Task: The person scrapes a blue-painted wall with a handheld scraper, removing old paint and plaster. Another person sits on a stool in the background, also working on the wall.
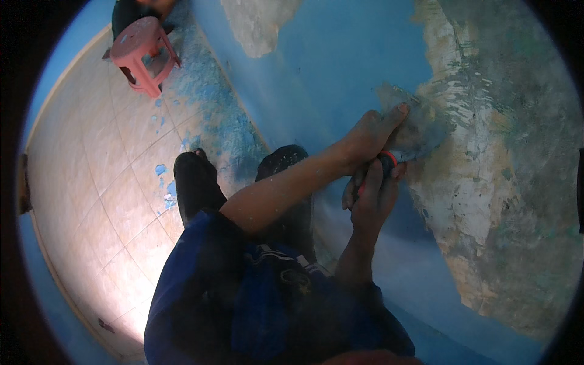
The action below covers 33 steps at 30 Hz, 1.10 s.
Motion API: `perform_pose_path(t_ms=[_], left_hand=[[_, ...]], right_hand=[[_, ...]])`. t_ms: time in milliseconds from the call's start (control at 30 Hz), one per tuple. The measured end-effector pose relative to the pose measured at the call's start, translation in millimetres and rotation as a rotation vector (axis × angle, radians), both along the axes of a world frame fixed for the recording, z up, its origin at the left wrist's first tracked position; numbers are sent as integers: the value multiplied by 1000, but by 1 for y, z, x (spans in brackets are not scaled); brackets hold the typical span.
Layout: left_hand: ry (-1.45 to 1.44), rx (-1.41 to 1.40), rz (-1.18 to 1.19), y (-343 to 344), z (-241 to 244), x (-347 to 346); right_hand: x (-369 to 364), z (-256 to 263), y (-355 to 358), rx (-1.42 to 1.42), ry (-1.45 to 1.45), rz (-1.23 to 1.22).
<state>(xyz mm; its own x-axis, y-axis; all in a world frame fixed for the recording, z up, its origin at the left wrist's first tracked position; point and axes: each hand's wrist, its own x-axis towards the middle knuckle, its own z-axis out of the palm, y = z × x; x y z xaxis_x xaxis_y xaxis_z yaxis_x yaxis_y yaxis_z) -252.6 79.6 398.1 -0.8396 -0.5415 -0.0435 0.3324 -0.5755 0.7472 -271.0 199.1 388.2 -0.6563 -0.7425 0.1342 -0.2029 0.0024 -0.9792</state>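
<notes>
My right hand (374, 191) is closed around the black and red handle of a scraper (388, 159) at the wall. Its grey blade (406, 155) is blurred and hard to tell from the wall surface. Just above the handle, my left hand (372, 132) reaches across with one digit stretched along the blade area. Its other fingers are mostly hidden, so its grip is unclear. Around the tool, blue paint (356, 59) meets a stripped patch (479, 196) of grey plaster with whitish and tan layers.
A pink plastic stool (141, 50) stands on the tiled floor (105, 159), with a partly visible person (125, 13) in dark clothing behind it. Blue paint flakes (171, 189) and dust (219, 109) lie along the wall's foot. My feet are beside the wall.
</notes>
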Motion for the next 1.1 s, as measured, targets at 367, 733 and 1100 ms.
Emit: perform_pose_path(t_ms=[367, 733, 1100], left_hand=[[-188, -81, 38, 5, -22, -13], [-193, 14, 128, 10, -23, -17], [-170, 64, -8, -1, -19, -8]], right_hand=[[-10, -8, 5, 79, 99, 15], [2, -3, 3, 99, 75, -32], [8, 8, -5, 95, 64, -17]])
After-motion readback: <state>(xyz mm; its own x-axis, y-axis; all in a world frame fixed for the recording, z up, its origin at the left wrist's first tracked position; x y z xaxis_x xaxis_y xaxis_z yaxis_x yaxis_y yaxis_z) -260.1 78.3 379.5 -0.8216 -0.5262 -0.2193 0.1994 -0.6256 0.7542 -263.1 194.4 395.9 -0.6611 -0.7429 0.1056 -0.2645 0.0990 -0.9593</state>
